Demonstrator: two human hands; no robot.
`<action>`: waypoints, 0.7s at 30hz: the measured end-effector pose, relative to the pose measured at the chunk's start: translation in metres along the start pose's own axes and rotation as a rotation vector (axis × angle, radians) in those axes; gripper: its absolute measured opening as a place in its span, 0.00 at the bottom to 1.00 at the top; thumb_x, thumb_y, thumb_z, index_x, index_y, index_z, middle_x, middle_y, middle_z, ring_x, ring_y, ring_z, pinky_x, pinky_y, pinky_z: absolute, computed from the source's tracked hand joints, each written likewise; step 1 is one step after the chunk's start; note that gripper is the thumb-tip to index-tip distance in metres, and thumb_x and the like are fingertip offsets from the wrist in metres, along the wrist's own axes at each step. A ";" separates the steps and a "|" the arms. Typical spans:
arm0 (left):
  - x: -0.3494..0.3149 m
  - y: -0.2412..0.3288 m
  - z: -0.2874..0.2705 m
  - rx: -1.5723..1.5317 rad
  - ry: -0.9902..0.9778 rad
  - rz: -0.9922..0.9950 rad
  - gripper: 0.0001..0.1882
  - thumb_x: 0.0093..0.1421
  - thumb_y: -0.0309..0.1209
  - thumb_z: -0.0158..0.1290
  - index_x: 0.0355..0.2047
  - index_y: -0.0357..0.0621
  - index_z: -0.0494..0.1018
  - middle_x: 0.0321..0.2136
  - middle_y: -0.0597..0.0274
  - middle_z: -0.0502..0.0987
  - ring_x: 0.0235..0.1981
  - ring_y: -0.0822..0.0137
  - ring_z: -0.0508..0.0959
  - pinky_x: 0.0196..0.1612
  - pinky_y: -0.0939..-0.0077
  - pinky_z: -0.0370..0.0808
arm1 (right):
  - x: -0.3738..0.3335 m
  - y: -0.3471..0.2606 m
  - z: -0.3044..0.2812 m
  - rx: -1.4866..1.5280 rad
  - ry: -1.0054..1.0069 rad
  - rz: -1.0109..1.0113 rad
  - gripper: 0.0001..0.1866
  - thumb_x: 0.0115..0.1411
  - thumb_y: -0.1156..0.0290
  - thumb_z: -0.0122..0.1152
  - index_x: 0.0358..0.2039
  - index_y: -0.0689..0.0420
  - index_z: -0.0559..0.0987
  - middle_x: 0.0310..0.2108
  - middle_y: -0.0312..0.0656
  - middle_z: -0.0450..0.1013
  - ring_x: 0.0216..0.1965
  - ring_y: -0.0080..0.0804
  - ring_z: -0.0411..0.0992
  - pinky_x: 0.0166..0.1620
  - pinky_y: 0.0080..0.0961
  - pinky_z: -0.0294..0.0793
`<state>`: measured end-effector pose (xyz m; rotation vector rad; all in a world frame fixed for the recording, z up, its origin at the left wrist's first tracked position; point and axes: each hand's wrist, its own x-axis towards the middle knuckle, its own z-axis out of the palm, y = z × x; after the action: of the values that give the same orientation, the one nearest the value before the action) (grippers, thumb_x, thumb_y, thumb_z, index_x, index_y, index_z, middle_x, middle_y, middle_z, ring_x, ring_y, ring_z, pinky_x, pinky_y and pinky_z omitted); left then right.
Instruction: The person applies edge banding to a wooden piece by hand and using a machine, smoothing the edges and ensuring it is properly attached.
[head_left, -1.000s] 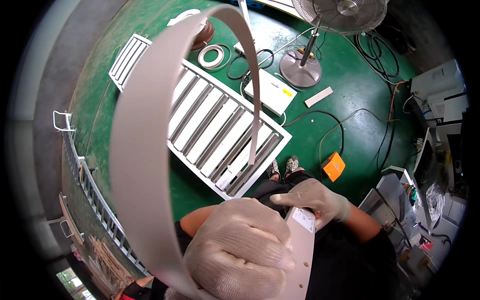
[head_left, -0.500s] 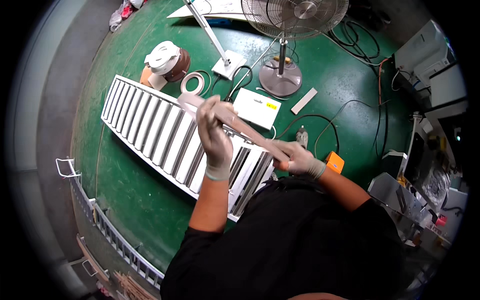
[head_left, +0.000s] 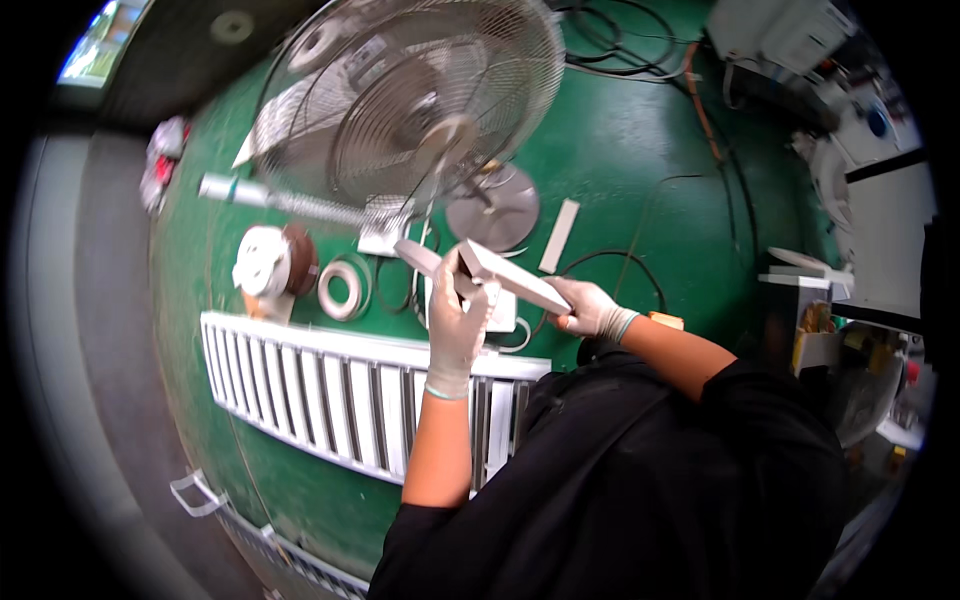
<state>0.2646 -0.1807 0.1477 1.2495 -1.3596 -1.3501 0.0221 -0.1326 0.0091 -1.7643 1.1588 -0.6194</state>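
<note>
Plainly, the long strip [head_left: 518, 280] is pale pinkish beige.

1 fan [head_left: 447, 140] on green floor [head_left: 625, 130]

Shiny green floor [head_left: 615, 130], grey strip [head_left: 115, 300], bright window [head_left: 95, 45]

Slight blur, sheen on floor [head_left: 610, 125], black corners
</note>
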 end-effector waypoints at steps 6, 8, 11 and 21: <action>0.061 -0.044 0.084 -0.034 -0.196 -0.157 0.33 0.58 0.25 0.60 0.63 0.32 0.62 0.46 0.56 0.74 0.46 0.68 0.76 0.47 0.74 0.77 | -0.031 0.045 -0.053 -0.115 -0.056 0.383 0.37 0.53 0.59 0.59 0.64 0.55 0.67 0.49 0.56 0.77 0.50 0.54 0.76 0.53 0.44 0.77; 0.077 -0.042 0.104 -0.057 -0.274 -0.226 0.28 0.59 0.25 0.61 0.58 0.32 0.65 0.43 0.58 0.75 0.42 0.69 0.77 0.44 0.75 0.77 | -0.041 0.048 -0.060 -0.158 -0.062 0.454 0.35 0.56 0.60 0.61 0.64 0.53 0.67 0.48 0.55 0.77 0.49 0.54 0.77 0.53 0.44 0.77; 0.088 -0.059 0.127 -0.061 -0.417 -0.345 0.26 0.60 0.27 0.62 0.56 0.34 0.65 0.43 0.60 0.75 0.43 0.68 0.77 0.47 0.72 0.76 | -0.054 0.039 -0.067 -0.096 0.050 0.552 0.33 0.58 0.58 0.62 0.63 0.53 0.69 0.49 0.53 0.77 0.49 0.54 0.77 0.53 0.43 0.77; 0.118 0.029 0.158 -0.477 -0.634 -0.222 0.25 0.60 0.24 0.60 0.56 0.39 0.65 0.48 0.59 0.75 0.51 0.67 0.76 0.57 0.69 0.74 | -0.071 -0.071 -0.105 0.112 0.464 0.430 0.37 0.56 0.59 0.64 0.65 0.56 0.68 0.44 0.53 0.78 0.46 0.56 0.78 0.50 0.41 0.78</action>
<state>0.0874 -0.2716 0.1542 0.6800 -1.1991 -2.1971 -0.0593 -0.1018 0.1246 -1.2470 1.7230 -0.8320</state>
